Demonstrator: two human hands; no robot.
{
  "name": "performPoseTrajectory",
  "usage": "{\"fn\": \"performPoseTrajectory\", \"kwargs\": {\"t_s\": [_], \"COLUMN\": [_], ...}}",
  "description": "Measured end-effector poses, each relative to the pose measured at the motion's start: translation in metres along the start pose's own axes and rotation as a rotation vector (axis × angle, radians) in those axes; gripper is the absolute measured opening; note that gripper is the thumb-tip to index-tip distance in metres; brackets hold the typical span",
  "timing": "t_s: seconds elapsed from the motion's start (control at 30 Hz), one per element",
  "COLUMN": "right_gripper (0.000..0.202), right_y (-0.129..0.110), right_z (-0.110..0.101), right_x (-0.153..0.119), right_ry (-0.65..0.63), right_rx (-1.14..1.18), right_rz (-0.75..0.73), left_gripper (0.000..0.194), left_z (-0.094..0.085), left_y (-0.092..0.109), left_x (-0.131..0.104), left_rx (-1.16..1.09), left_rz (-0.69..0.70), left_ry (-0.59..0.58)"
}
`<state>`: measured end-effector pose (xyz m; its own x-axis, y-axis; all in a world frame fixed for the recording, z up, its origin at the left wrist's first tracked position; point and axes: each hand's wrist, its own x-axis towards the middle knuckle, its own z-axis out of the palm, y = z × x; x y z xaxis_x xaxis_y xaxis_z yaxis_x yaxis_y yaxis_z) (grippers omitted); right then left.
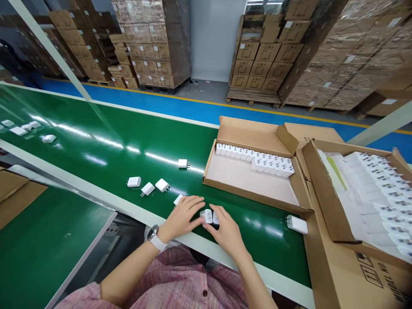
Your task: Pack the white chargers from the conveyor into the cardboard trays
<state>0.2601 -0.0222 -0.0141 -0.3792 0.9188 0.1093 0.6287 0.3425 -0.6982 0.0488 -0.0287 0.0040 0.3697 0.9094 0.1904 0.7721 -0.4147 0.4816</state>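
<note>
Head view: the left hand (180,218) is curving its fingers narrowly; the right hand (229,234) is cupping its fingers. A pair of white chargers (208,216) is sitting between them; firmness of grip, cannot tell. Handling, judged: light, stiff, smooth, perhaps slippery; side walls suiting a hold, away from prongs. Edges: the white rail (273,272) is running just nearer the body than the fingers; the open carton (251,195) is lying ahead-right, with green tabletop (238,206) showing between, giving room for sliding.
</note>
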Motion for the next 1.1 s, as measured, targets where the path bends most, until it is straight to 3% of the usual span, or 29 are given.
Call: {"fn": "performPoseTrajectory", "kwargs": {"t_s": [0.1, 0.2, 0.27, 0.4, 0.5, 0.6, 0.67, 0.8, 0.9, 1.0, 1.1], "right_gripper": [0.023, 0.027, 0.031, 0.032, 0.050, 0.066, 0.070, 0.056, 0.038, 0.033, 0.039], "right_y": [0.003, 0.006, 0.008, 0.008, 0.005, 0.003, 0.003, 0.010, 0.015, 0.014, 0.012], "right_z": [0.004, 0.003, 0.001, -0.005, -0.010, -0.013, -0.013, -0.010, -0.009, -0.012, -0.022], "right_x": [0.002, 0.003, 0.004, 0.003, 0.000, -0.005, -0.008, -0.009, -0.007, -0.009, -0.014], "right_ry": [0.021, 0.009, -0.016, -0.055, -0.119, -0.131, -0.127, -0.091, -0.041, -0.013, -0.079], "right_rx": [-0.069, -0.076, -0.055, 0.046, 0.150, 0.153, 0.096, -0.057, -0.072, 0.000, 0.122], "right_rz": [-0.025, -0.042, -0.038, -0.006, 0.002, 0.040, 0.054, 0.009, -0.009, 0.011, -0.007], "left_gripper": [0.054, 0.043, 0.037, 0.047, 0.059, 0.069, 0.075, 0.072, 0.052, 0.038, 0.044], "left_z": [-0.008, -0.016, -0.021, -0.018, -0.009, -0.012, -0.023, -0.053, -0.063, -0.055, -0.038], "left_y": [-0.015, -0.025, -0.026, -0.012, 0.002, 0.003, -0.008, -0.042, -0.055, -0.046, -0.026], "left_x": [-0.011, -0.017, -0.018, -0.010, -0.004, -0.001, 0.001, 0.011, 0.020, 0.023, 0.018], "left_rx": [0.133, 0.159, 0.080, -0.136, -0.240, -0.236, -0.108, 0.260, 0.268, 0.082, -0.127], "left_rz": [-0.249, -0.352, -0.340, -0.291, -0.230, -0.147, -0.120, -0.201, -0.191, -0.156, -0.106], "left_ry": [0.171, 0.067, -0.009, -0.100, -0.188, -0.219, -0.184, -0.137, -0.191, -0.223, -0.297]}}
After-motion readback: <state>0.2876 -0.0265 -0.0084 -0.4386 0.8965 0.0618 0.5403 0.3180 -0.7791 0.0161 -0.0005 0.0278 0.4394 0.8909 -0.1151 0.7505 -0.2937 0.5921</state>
